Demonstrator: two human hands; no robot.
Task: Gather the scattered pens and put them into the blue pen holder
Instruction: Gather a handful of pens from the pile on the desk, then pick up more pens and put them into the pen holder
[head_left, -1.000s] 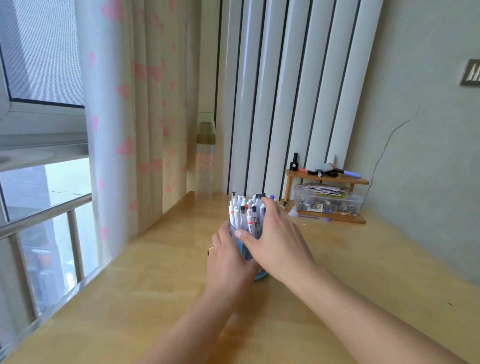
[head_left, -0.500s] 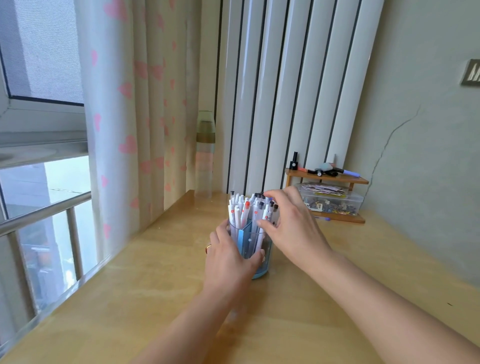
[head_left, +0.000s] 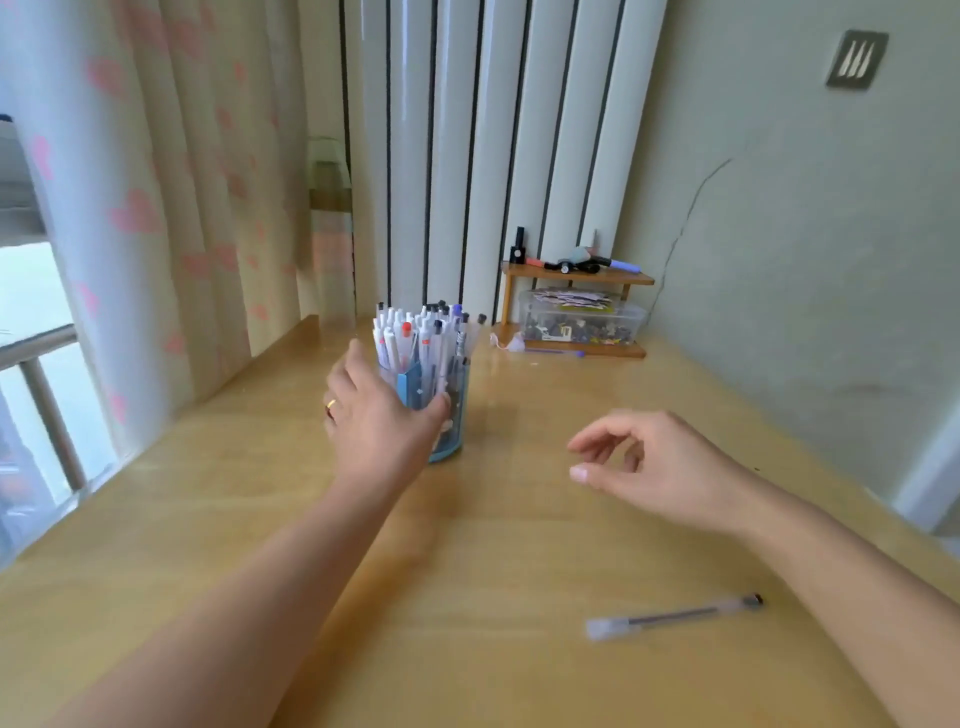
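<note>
The blue pen holder (head_left: 453, 415) stands upright on the wooden desk (head_left: 260, 519), packed with several white pens (head_left: 421, 332). My left hand (head_left: 379, 421) wraps around the holder's left side and grips it. My right hand (head_left: 654, 467) hovers over the desk to the right of the holder, fingers loosely curled and apart, holding nothing. One clear pen with a cap (head_left: 672, 617) lies flat on the desk near the front right, below my right forearm.
A small wooden shelf (head_left: 576, 278) with markers on top and a clear box of small items (head_left: 582, 317) stands at the back by the wall. A purple pen (head_left: 556, 352) lies in front of it. A curtain and window are at the left.
My right hand has come off the pens in the holder and moved right and toward me. The view tilted down, bringing the clear pen into sight. My left hand stays on the holder.
</note>
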